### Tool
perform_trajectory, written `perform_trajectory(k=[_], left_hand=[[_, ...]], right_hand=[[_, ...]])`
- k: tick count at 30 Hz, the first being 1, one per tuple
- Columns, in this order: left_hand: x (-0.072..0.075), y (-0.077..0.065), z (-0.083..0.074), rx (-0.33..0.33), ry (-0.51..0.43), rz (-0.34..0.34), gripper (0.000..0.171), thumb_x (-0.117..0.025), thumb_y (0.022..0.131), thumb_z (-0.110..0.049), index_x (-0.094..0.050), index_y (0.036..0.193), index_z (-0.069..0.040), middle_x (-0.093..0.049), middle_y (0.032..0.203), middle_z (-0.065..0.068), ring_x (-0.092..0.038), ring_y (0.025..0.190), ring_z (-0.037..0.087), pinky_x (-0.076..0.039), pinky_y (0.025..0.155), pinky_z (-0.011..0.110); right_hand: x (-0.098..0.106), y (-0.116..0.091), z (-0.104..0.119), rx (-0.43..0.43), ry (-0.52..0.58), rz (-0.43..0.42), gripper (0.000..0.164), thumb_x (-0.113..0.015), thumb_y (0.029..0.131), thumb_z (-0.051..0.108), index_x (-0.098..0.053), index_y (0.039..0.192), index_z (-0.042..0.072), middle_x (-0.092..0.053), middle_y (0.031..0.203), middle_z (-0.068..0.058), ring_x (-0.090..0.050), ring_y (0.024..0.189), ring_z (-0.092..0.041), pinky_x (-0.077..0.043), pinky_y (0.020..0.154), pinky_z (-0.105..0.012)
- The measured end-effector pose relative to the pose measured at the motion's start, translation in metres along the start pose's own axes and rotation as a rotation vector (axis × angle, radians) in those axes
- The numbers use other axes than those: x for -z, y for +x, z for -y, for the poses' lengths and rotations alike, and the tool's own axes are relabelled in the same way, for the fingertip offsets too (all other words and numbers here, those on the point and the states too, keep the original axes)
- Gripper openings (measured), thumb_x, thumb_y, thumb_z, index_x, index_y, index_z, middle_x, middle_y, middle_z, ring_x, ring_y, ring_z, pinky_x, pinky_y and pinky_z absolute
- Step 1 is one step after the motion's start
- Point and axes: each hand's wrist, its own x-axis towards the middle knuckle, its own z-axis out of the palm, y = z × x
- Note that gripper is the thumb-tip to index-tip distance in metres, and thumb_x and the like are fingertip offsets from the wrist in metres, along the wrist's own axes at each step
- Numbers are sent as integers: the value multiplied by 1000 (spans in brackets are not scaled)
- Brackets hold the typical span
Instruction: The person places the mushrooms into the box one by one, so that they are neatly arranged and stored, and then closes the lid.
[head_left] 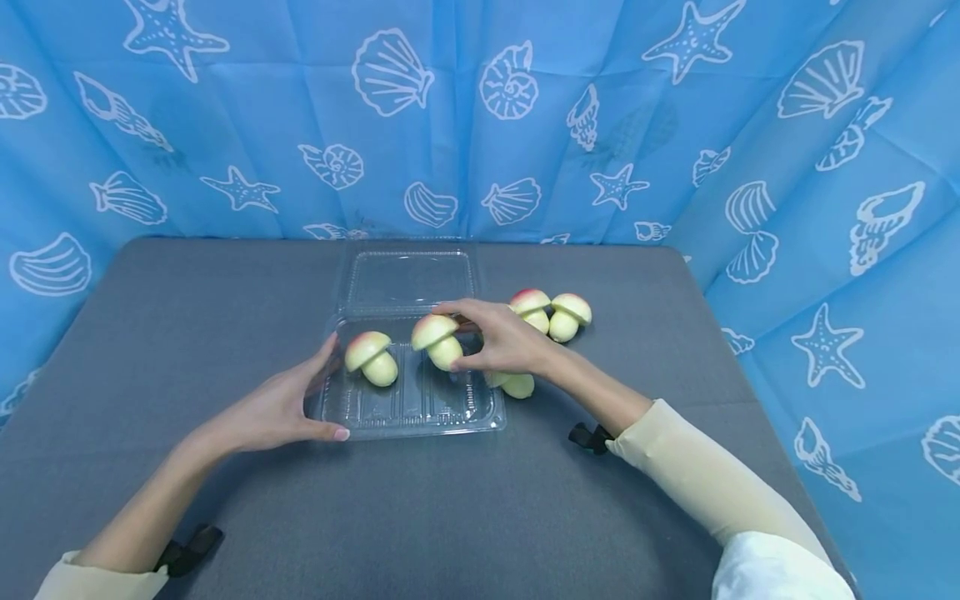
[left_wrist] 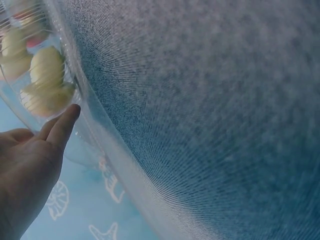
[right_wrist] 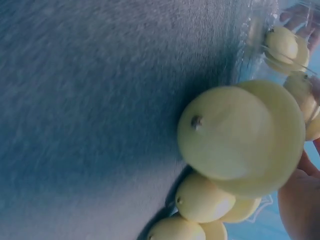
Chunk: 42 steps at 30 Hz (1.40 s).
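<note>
My right hand [head_left: 498,337] pinches a toy mushroom [head_left: 437,340] with a pale yellow-green stem and reddish cap, over the middle of a clear plastic clamshell box [head_left: 408,432]. A second mushroom [head_left: 371,358] lies tilted in the box's left part, its cap toward the back left. At the box's left side is my left hand [head_left: 277,408], thumb by the front edge and fingers extended along the side wall. In the left wrist view, fingertips [left_wrist: 72,111] of that hand are right at the plastic wall. Under my right wrist, another mushroom [right_wrist: 230,135] lies beside the box, partly hidden in the head view.
The box's lid [head_left: 412,279] lies folded back toward the curtain [head_left: 465,125]. Two more mushrooms, one [head_left: 531,308] partly behind my right hand and the other [head_left: 570,317] beside it, lie on the grey table [head_left: 450,517] right of the box.
</note>
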Motion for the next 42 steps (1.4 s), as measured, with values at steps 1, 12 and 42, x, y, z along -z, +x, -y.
perform_trajectory(k=[1, 12, 42], left_hand=[[0, 0, 0, 1, 1, -1, 129, -85, 75, -45, 5, 159, -6, -10, 162, 27, -35, 138, 48, -34, 110, 57], [-2, 0, 1, -3, -4, -4, 129, -86, 75, -44, 4, 159, -6, -9, 163, 26, -35, 138, 46, -35, 109, 56], [-2, 2, 2, -1, -12, 8, 129, -86, 76, -43, 6, 159, -7, -8, 162, 27, -34, 139, 48, -35, 109, 57]], right_hand=[[-1, 1, 0, 1, -12, 5, 74, -89, 73, 12, -55, 139, 6, -60, 135, -8, -61, 117, -17, -50, 99, -28], [-12, 11, 5, -30, -64, 59, 74, -87, 76, 13, -52, 141, 7, -58, 137, -7, -58, 119, -15, -49, 98, -24], [-32, 15, 11, -27, -405, 38, 75, -86, 77, 38, -55, 141, 15, -61, 133, -3, -59, 119, -16, -45, 103, -30]])
